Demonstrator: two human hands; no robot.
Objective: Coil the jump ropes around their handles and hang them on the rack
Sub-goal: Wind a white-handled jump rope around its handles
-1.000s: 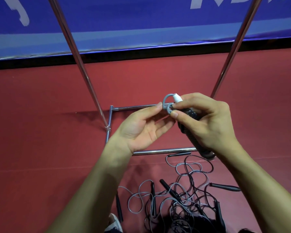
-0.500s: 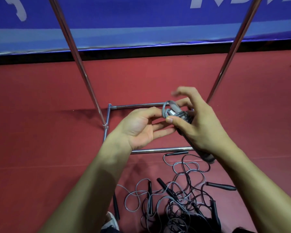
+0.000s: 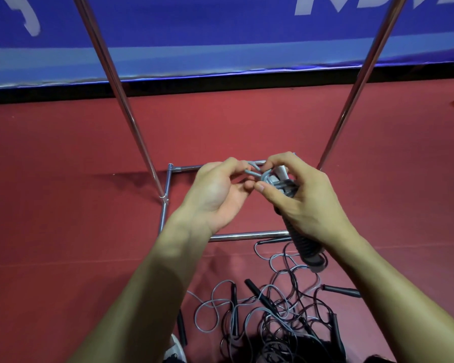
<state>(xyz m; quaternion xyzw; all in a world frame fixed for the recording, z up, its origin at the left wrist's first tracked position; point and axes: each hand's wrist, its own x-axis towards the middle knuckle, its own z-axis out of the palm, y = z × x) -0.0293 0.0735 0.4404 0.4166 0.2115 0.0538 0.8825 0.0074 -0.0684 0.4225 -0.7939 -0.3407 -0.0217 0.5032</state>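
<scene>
Jump rope handles (image 3: 303, 244), cord-wrapped, gripped in your right hand (image 3: 307, 203); long axis slants from far tip down toward you. Left hand (image 3: 218, 195) pinches grey cord loop (image 3: 254, 170) at that far tip, hands close together. Rack (image 3: 131, 121) uprights beyond.

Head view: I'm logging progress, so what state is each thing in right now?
Left hand, pinches the cord end.
Right hand, grips the wrapped handles.
Cord end, looped above the handles.
Loose jump ropes, tangled on the floor.
Rack, upright.
</scene>
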